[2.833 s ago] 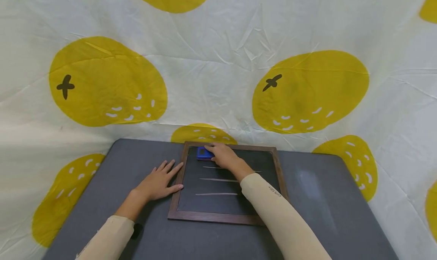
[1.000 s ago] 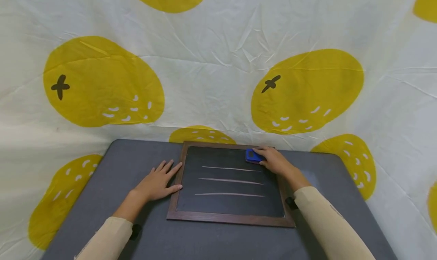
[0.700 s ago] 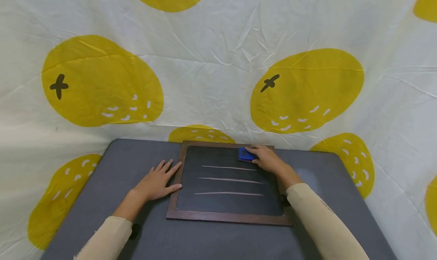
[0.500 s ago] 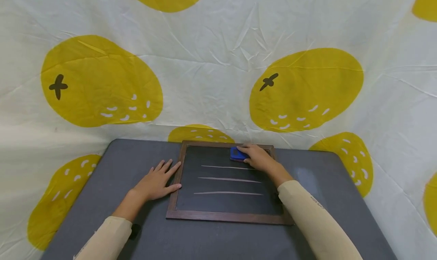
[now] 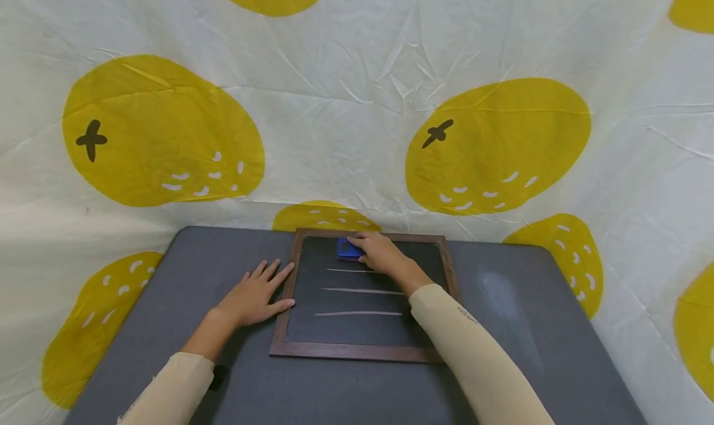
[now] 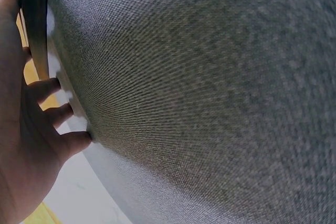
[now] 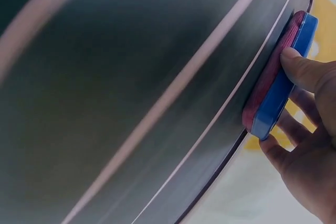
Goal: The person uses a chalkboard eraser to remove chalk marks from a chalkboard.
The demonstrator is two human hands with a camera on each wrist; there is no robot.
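Note:
A framed chalkboard [image 5: 357, 332] lies on the dark table with three pale chalk lines across it. My right hand [image 5: 382, 253] grips a blue chalkboard eraser [image 5: 347, 249] near the board's far edge, left of the middle. In the right wrist view the thumb and fingers pinch the eraser's blue back [image 7: 278, 100], and its reddish felt side rests against the board, beyond the thinnest line. My left hand [image 5: 253, 296] lies with fingers spread, its thumb and forefinger touching the board's left frame. The left wrist view shows those fingers [image 6: 73, 142] on the table cloth.
The grey table [image 5: 234, 394] extends on both sides of the board, with a pale smudge [image 5: 502, 295] on its right part. Behind it hangs a white cloth [image 5: 334, 140] printed with large yellow fruit shapes. My right forearm crosses over the board's lower right.
The right hand carried the eraser from the upper left to the upper right of the board, then back leftward along the far edge. The left hand stayed at the frame.

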